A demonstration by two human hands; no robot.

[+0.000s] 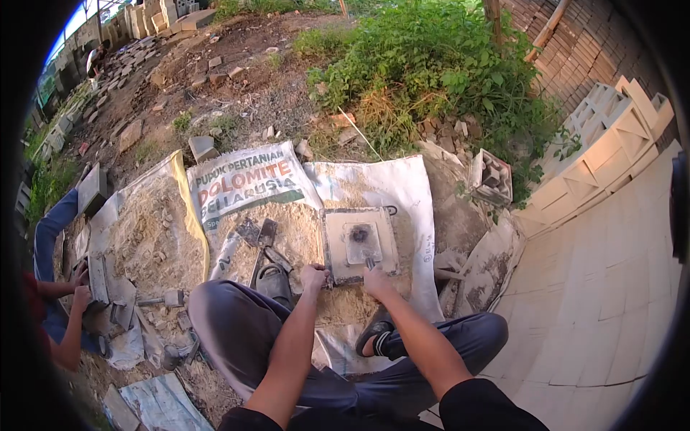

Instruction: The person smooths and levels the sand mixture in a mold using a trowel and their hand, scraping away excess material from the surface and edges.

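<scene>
A square framed mould (333, 244) filled with pale material lies on powder-covered sacks in front of me. On its top is a lighter square panel (353, 253) with a dark round patch. My left hand (315, 277) is closed at the mould's near left corner; what it grips, if anything, is too small to make out. My right hand (374, 279) is closed round a small metal tool (370, 263), whose end is over the panel's near edge. Left of the mould, metal tools with dark flat blades (267, 233) lie on the powder beside my shoe (274, 284).
At the left a co-worker's hands (81, 287) are at a grey block (98, 280); a hammer (172, 298) lies nearby. A printed sack (248, 179) spreads beyond the powder. Right stand pale patterned blocks (611, 147) and a small box-like block (491, 177). Green plants (438, 72) grow behind.
</scene>
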